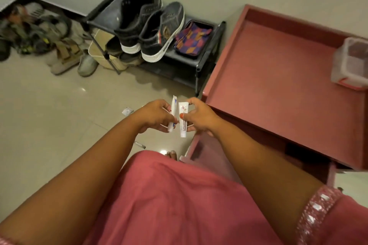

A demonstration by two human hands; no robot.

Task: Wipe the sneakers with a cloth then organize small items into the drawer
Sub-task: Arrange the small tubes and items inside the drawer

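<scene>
My left hand (154, 114) grips a small white tube with blue print (172, 112), held upright. My right hand (199, 116) pinches a second white tube with red lettering (183, 120) right beside it. Both hands hover over the floor, just left of the open pink drawer (207, 155) of the pink cabinet (278, 77). Two dark sneakers with white soles (147, 26) stand on the top shelf of a black shoe rack (201, 55), with a checked purple and orange cloth (192, 39) lying beside them.
A clear plastic box with a red clasp (350, 63) sits on the cabinet top at the right. Small items lie on the tiled floor (127, 111), (140, 144). A pile of shoes and boots (41, 34) fills the far left corner by the wall.
</scene>
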